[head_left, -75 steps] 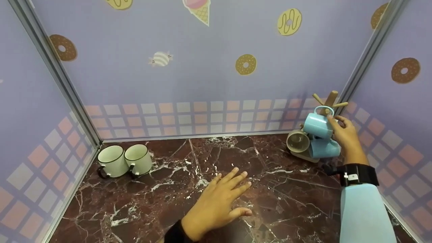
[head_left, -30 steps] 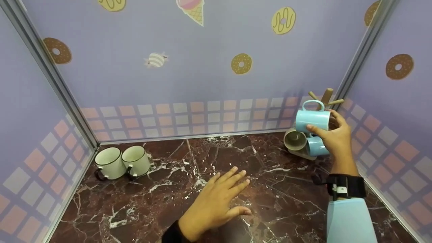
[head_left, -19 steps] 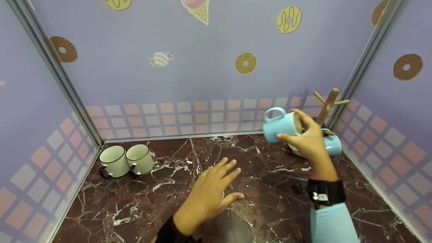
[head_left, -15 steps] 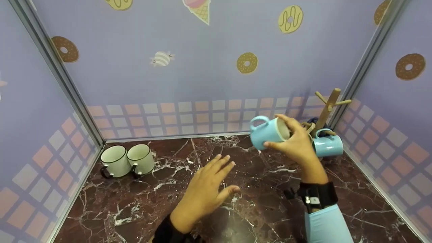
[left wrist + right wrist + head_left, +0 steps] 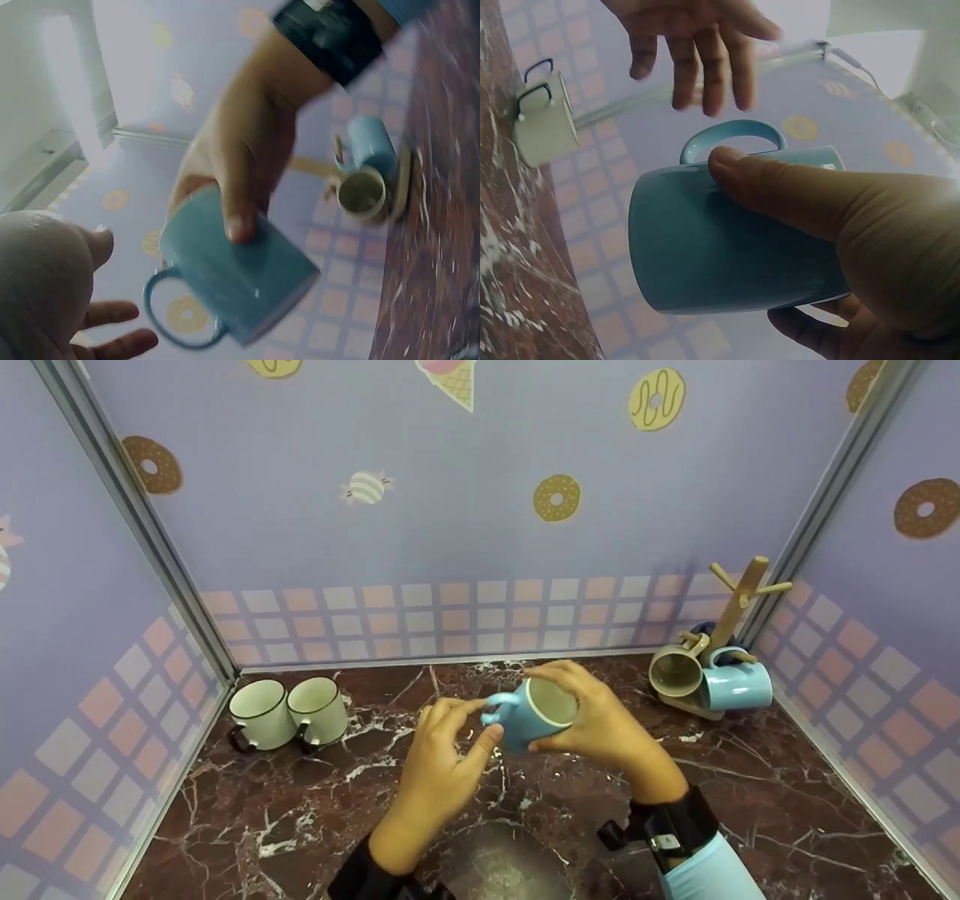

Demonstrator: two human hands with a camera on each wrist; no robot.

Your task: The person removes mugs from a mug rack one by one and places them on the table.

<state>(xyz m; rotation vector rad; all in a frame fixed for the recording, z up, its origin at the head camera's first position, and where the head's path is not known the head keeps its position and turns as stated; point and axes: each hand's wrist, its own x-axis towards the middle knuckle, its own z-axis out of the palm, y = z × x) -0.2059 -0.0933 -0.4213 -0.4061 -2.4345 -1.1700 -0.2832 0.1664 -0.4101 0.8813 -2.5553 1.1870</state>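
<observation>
A light blue mug [image 5: 521,720] is tilted in the air over the middle of the countertop, its pale inside turned right. My right hand [image 5: 600,727] grips the mug's body near the rim, thumb on one side and fingers on the other. My left hand [image 5: 442,757] reaches toward the mug handle [image 5: 735,135]; in the right wrist view its relaxed fingers [image 5: 712,71] are a small gap from the handle. At the right back, a wooden mug tree [image 5: 739,600] carries a beige mug [image 5: 675,671] and another light blue mug [image 5: 739,688].
Two white enamel mugs stand upright side by side at the back left: one mug [image 5: 262,724] by the corner, the other mug [image 5: 319,720] just right of it. The dark red marbled countertop [image 5: 300,825] ends at patterned lilac walls [image 5: 465,532] on three sides.
My right hand took the light blue mug off the mug tree and carried it left and toward me, tilting it. My left hand rose from over the countertop toward the mug's handle.
</observation>
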